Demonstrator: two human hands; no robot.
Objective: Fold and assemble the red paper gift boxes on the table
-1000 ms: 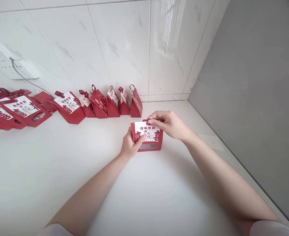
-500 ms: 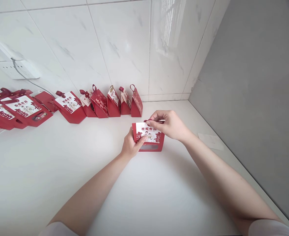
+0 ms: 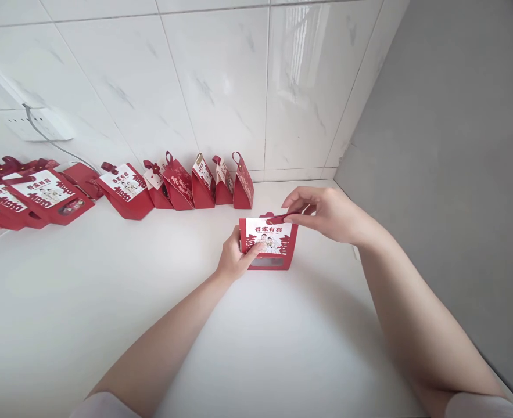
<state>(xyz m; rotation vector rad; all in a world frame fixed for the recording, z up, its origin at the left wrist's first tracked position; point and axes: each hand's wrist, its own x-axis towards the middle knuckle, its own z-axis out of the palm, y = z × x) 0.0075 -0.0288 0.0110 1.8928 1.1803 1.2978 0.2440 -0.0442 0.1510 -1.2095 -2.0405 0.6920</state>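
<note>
A red gift box point(image 3: 269, 264) with a white printed front and a small clear window stands on the white tabletop. My left hand point(image 3: 236, 255) is closed on its left side, thumb across the printed front. At the box's top edge, my right hand point(image 3: 321, 212) pinches a dark red ribbon point(image 3: 277, 219) between thumb and finger. The ribbon stretches from the top of the box toward the right. My other right fingers are curled above it.
Several similar red boxes point(image 3: 203, 188) with ribbon loops line the wall behind. More boxes point(image 3: 49, 197) lie overlapping at the left. A wall socket point(image 3: 36, 124) with a grey cable point(image 3: 56, 145) is above them. A grey panel point(image 3: 456, 174) borders the right side.
My right hand has moved to the right and slightly up, drawing the ribbon out sideways. The box has shifted slightly right with my left hand still on it.
</note>
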